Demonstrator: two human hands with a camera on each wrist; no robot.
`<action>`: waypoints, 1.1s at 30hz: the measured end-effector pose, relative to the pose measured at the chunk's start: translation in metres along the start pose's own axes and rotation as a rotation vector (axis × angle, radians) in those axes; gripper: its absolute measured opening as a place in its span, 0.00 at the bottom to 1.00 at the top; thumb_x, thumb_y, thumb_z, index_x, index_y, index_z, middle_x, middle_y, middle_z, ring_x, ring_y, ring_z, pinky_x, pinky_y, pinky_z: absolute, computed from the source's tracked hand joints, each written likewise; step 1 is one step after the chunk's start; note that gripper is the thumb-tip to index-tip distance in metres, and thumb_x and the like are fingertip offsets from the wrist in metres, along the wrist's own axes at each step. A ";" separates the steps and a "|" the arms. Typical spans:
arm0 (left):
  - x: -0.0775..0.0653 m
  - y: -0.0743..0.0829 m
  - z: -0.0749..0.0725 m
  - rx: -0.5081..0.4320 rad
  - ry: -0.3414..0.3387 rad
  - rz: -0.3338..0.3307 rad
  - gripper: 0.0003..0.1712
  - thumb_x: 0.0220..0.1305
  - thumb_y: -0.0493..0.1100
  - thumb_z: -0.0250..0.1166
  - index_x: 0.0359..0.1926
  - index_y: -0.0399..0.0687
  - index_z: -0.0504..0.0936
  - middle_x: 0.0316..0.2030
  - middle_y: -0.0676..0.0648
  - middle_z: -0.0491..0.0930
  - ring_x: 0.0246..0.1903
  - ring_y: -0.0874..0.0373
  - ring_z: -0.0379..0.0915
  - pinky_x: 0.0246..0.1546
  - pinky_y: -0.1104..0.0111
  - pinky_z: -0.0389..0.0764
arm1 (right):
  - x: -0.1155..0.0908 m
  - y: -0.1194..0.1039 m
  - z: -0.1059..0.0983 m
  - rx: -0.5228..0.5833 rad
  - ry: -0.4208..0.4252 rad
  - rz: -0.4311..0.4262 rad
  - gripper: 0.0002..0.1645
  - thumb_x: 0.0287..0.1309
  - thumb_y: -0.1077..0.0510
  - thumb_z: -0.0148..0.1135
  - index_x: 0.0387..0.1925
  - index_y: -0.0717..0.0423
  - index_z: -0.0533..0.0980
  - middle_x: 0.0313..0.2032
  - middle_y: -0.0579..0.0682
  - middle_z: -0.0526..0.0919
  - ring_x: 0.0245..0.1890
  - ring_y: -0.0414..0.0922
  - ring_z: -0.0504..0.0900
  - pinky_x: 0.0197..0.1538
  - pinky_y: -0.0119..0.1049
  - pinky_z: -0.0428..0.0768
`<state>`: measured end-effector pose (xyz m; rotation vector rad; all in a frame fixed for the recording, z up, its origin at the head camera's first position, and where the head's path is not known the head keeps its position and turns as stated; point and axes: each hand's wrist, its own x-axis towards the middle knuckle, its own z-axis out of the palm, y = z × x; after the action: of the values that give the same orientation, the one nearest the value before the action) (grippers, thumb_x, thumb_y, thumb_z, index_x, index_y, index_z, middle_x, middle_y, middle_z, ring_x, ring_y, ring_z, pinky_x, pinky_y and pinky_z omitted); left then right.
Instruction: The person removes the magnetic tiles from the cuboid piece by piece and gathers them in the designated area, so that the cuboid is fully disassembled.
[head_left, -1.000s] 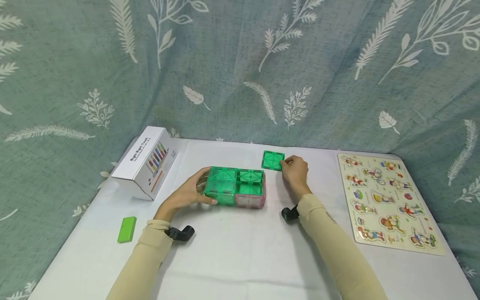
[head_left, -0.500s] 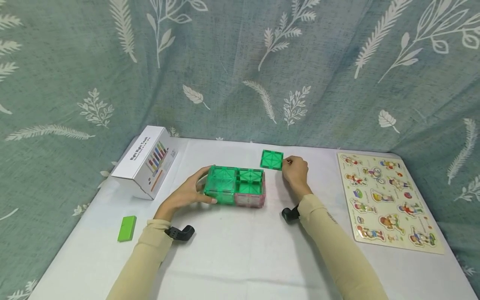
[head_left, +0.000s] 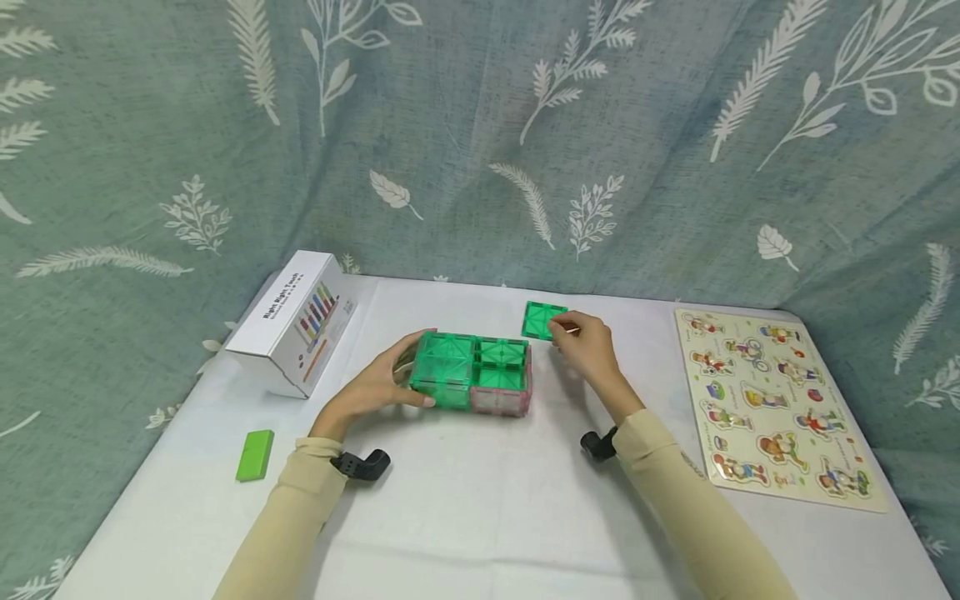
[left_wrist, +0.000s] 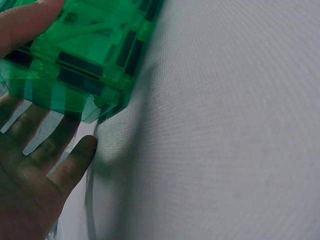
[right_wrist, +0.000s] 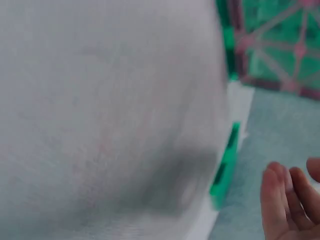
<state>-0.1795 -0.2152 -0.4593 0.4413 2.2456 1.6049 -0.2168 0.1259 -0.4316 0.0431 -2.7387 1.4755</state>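
Tile structure (head_left: pixel 471 375): at the middle of the table (head_left: pixel 480 508), see-through, low and long, two squares wide; green toward the left, pinkish along the right part of the near face and at the right end.
Left grip (head_left: pixel 375 383): grasping the left end of the tile structure, thumb along the near face, other fingers reaching round behind; in the left wrist view, one finger spread apart from the green wall.
Loose tile (head_left: pixel 537 320): square and green, flat on the table, beyond the right end of the tile structure and apart from it.
Right grip (head_left: pixel 588 346): released, fingers loosely bent; fingertips overlapping the right edge of the loose tile in the head view, but with a gap between fingers and tile in the right wrist view.
White box (head_left: pixel 292 325): at the back left of the table, printed with black lettering and a row of coloured bars.
Green block (head_left: pixel 255 455): small, rectangular, nearer than the white box and left of the left sleeve (head_left: pixel 281 533).
Picture board (head_left: pixel 776 408): cream, flat along the right side of the table, covered with small coloured figures.
Wrist cameras (head_left: pixel 362 465): black, one at each wrist, close to the turned-back beige cuffs.
Backdrop cloth (head_left: pixel 450 150): blue-green, printed with white leaves and fronds, hanging behind the table.
Table covering: white, faintly creased across the near part.
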 end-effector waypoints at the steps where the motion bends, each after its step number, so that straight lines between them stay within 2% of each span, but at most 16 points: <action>1: 0.000 0.000 0.000 -0.002 -0.002 0.012 0.64 0.47 0.35 0.80 0.79 0.62 0.52 0.79 0.43 0.51 0.79 0.36 0.44 0.77 0.40 0.52 | -0.004 -0.003 -0.001 0.028 -0.037 -0.013 0.20 0.70 0.51 0.59 0.55 0.59 0.81 0.47 0.58 0.87 0.42 0.54 0.88 0.42 0.40 0.87; 4: 0.001 0.000 0.000 -0.002 -0.001 0.027 0.64 0.46 0.35 0.80 0.78 0.64 0.53 0.79 0.44 0.51 0.79 0.37 0.43 0.77 0.40 0.52 | -0.016 -0.010 -0.001 0.080 -0.132 -0.021 0.24 0.71 0.48 0.59 0.59 0.58 0.79 0.52 0.57 0.86 0.49 0.55 0.87 0.49 0.44 0.88; 8: 0.001 -0.001 0.001 -0.014 0.009 0.012 0.63 0.46 0.34 0.80 0.78 0.64 0.54 0.80 0.45 0.49 0.80 0.35 0.37 0.76 0.38 0.50 | -0.029 -0.016 0.001 0.103 -0.216 -0.001 0.29 0.70 0.41 0.58 0.62 0.55 0.76 0.57 0.56 0.83 0.51 0.55 0.87 0.52 0.47 0.87; 14: 0.002 0.000 0.002 -0.005 0.015 0.017 0.63 0.46 0.34 0.80 0.78 0.62 0.53 0.79 0.44 0.50 0.80 0.37 0.38 0.77 0.38 0.47 | -0.038 -0.022 0.010 0.059 -0.270 0.030 0.35 0.66 0.38 0.61 0.66 0.54 0.72 0.62 0.57 0.79 0.56 0.54 0.85 0.54 0.46 0.87; 17: 0.002 0.000 0.003 -0.007 0.016 0.018 0.64 0.46 0.34 0.80 0.78 0.63 0.53 0.79 0.45 0.50 0.80 0.38 0.39 0.77 0.38 0.47 | -0.039 -0.023 0.013 0.048 -0.270 0.048 0.37 0.66 0.39 0.61 0.68 0.57 0.70 0.64 0.58 0.77 0.59 0.55 0.84 0.57 0.48 0.85; 22: 0.002 0.000 0.004 -0.015 0.014 0.025 0.64 0.46 0.33 0.80 0.78 0.65 0.52 0.79 0.46 0.50 0.80 0.39 0.38 0.77 0.38 0.48 | -0.040 -0.025 0.016 0.023 -0.235 0.053 0.34 0.67 0.44 0.61 0.66 0.59 0.72 0.63 0.60 0.78 0.58 0.58 0.83 0.61 0.52 0.82; 27: 0.001 0.000 0.004 -0.027 0.022 0.021 0.64 0.46 0.33 0.80 0.78 0.66 0.52 0.79 0.47 0.50 0.80 0.39 0.38 0.77 0.38 0.48 | -0.042 -0.028 0.017 0.021 -0.232 0.061 0.33 0.67 0.45 0.62 0.66 0.60 0.73 0.63 0.60 0.79 0.62 0.57 0.81 0.62 0.54 0.81; 33: 0.000 0.000 0.005 -0.037 0.035 0.006 0.65 0.46 0.33 0.79 0.78 0.66 0.52 0.79 0.48 0.50 0.80 0.41 0.38 0.78 0.41 0.48 | -0.044 -0.028 0.019 0.019 -0.205 0.061 0.33 0.67 0.45 0.62 0.66 0.60 0.73 0.61 0.61 0.80 0.51 0.54 0.88 0.58 0.52 0.84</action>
<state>-0.1771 -0.2108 -0.4608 0.4135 2.2376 1.6672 -0.1724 0.0947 -0.4203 0.1188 -2.9095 1.5958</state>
